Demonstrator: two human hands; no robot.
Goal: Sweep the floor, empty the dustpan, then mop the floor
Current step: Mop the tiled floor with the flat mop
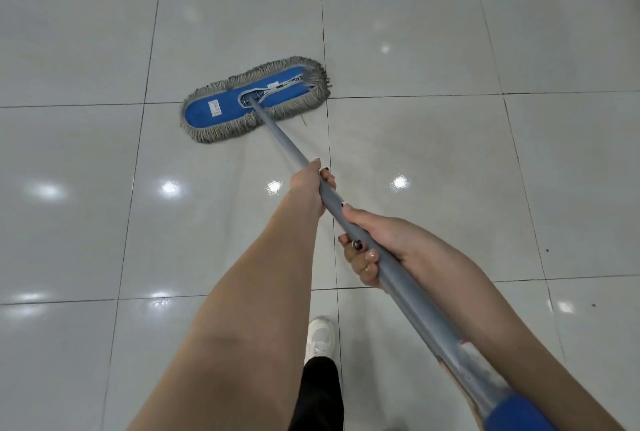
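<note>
From the head camera, looking down our own arms, we see a flat mop head (254, 98) lying on the pale, glossy tiled floor (415, 32), well ahead of us and a little left of centre. Its blue pad is ringed with grey fringe and carries a small white label (214, 107); the pad sits at a slant, its right end farther away, and it lies across a dark grout line where several tiles meet. A grey handle (287, 143) rises from the middle of the pad and runs down towards the lower right corner, ending in a blue grip (519, 413), with a worn whitish patch (474, 358) just above that grip. Both hands hold the handle. The left hand (311, 185) is the farther one, about midway along the pole, its fingers wrapped round it and the thumb laid along the top. The right hand (374, 243) grips nearer to us, thumb pointing up the pole and fingers curled underneath, the nails painted dark. Between the forearms, a white shoe (320, 339) and a black trouser leg (318, 392) stand on the tiles. Ceiling lights show as bright spots on the floor, and a few dark specks dot the tiles on the right.
</note>
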